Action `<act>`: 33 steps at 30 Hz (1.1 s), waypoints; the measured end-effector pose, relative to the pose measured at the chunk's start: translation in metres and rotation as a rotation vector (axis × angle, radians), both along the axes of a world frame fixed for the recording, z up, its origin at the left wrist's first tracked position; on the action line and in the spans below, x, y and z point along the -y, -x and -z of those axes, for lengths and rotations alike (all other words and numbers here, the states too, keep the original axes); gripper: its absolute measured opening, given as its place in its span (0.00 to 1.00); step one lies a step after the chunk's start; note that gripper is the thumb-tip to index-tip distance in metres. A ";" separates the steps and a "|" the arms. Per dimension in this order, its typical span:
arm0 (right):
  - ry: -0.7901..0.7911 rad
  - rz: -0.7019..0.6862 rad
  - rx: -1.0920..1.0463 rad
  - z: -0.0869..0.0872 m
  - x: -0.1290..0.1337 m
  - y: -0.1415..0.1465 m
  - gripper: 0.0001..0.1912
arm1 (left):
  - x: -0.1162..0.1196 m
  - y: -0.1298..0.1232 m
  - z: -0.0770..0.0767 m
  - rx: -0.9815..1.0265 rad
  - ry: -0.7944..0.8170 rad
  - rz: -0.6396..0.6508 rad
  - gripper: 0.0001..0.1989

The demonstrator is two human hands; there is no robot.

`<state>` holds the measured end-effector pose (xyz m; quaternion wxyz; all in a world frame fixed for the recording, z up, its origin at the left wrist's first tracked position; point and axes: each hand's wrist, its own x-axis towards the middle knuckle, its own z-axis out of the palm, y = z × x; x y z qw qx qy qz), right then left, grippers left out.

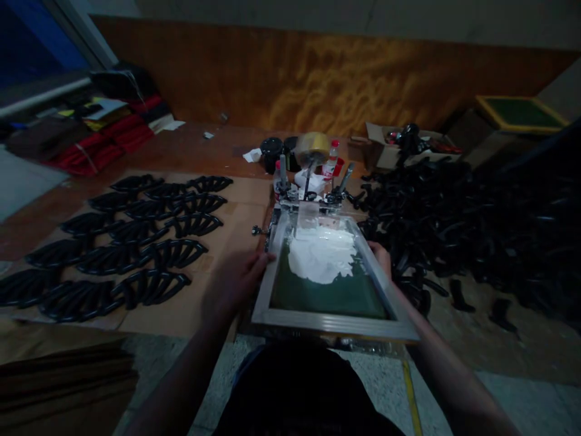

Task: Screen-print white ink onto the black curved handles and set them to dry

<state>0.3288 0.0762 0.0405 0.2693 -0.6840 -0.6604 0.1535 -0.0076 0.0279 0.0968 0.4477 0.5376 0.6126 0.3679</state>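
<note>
A screen printing frame (336,324) with metal rails lies in front of me, its rear end at a hinged clamp (313,203). White ink (320,257) is spread over the back and middle of its green mesh (327,297). My left hand (254,269) is closed at the left rail, fingertips against it. At the opposite rail is my right hand (382,259), its fingers curled to the rail and partly hidden behind it. A pale squeegee-like piece (308,213) stands at the back of the ink. What lies under the frame is hidden.
Rows of black curved parts (149,287) lie on cardboard (240,224) at left. A large heap of black parts (490,218) fills the right side. Behind the clamp stand a tape roll (313,147), bottles (333,158) and black tubs (271,152); a cardboard box (385,148) is farther right.
</note>
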 end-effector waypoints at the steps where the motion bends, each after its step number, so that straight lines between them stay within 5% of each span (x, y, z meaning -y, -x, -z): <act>1: -0.048 0.039 0.009 -0.007 -0.008 -0.004 0.25 | 0.006 0.001 0.014 0.002 0.054 0.027 0.24; 3: -0.178 0.028 0.048 -0.019 -0.022 0.004 0.22 | 0.014 0.000 0.045 0.009 0.113 0.060 0.29; 6: -0.257 -0.215 0.169 -0.034 -0.037 0.048 0.31 | 0.016 -0.004 0.083 -0.013 0.133 0.060 0.36; 10: 0.007 -0.461 0.363 -0.038 -0.041 0.101 0.18 | 0.012 -0.005 0.106 -0.041 0.122 0.077 0.33; 13: 0.162 -0.538 0.441 -0.027 -0.022 0.109 0.11 | 0.011 -0.002 0.109 -0.015 0.138 0.080 0.32; 20: 0.073 -1.028 0.398 -0.024 0.030 0.079 0.11 | 0.013 -0.004 0.106 0.041 0.173 0.060 0.35; 26: -0.035 -0.812 0.375 -0.011 0.028 0.084 0.10 | 0.014 -0.005 0.105 0.020 0.142 0.042 0.32; 30: -0.108 -0.886 0.342 0.007 0.047 0.080 0.12 | 0.014 -0.005 0.106 0.042 0.152 0.017 0.34; 33: -0.087 -0.827 0.279 -0.003 0.034 0.085 0.13 | 0.013 -0.005 0.097 0.081 0.190 0.025 0.36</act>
